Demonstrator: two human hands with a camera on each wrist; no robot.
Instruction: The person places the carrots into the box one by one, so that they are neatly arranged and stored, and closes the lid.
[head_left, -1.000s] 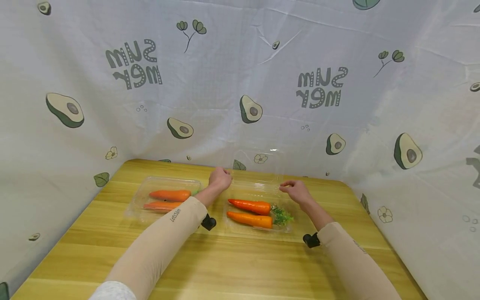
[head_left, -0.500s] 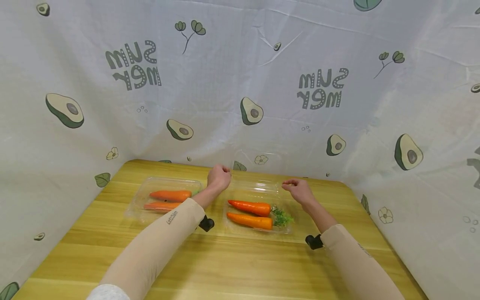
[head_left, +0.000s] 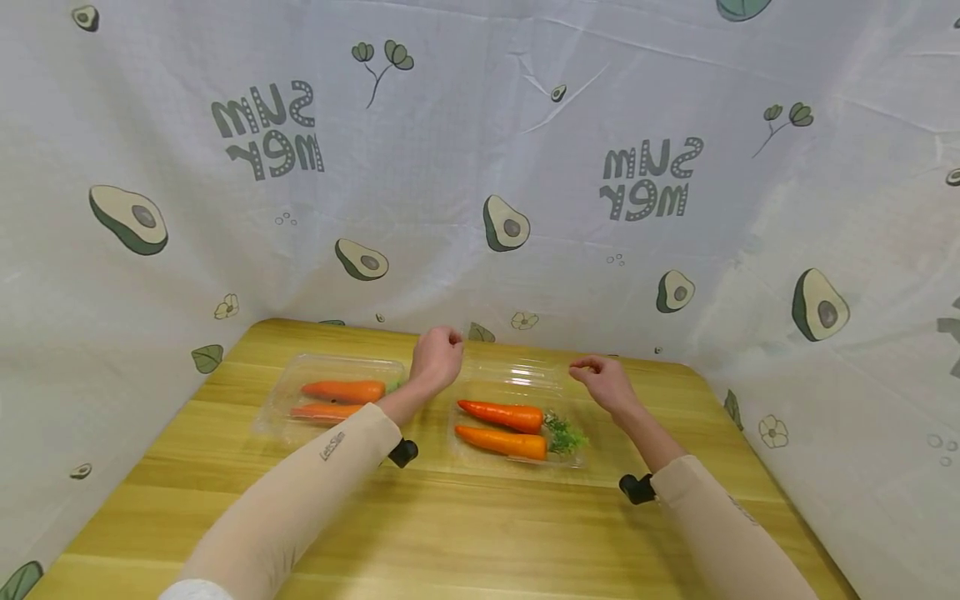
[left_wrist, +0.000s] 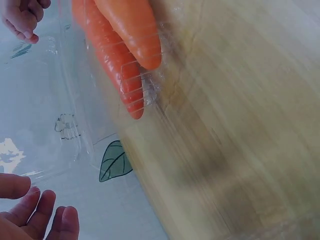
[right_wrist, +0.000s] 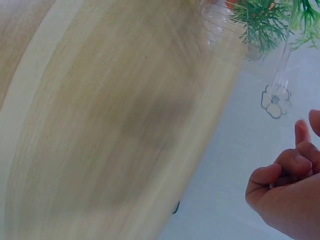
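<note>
A clear plastic clamshell box [head_left: 467, 454] stands open at mid-table, holding two orange carrots, an upper carrot [head_left: 498, 414] and a lower carrot [head_left: 501, 442], with leafy green tops [head_left: 564, 433]. Its transparent lid [left_wrist: 42, 100] is raised at the back, hard to make out against the curtain in the head view. My left hand [head_left: 437, 360] pinches the lid's left edge between thumb and fingers. On the other side, my right hand [head_left: 609, 387] has thumb and index finger together at the lid's right edge. In the right wrist view, its other fingers are curled in.
A second clear box [head_left: 288, 379] with orange carrots sits on the left, partly behind my left forearm. The wooden table [head_left: 480, 533] ends at a white curtain [head_left: 420, 183] printed with avocados, which hangs close behind the boxes and along both sides.
Both hands have risen slightly, and the right has shifted a little to the right. The lid's upper edge, visible against the curtain earlier, no longer stands out. The carrots have stayed in place.
</note>
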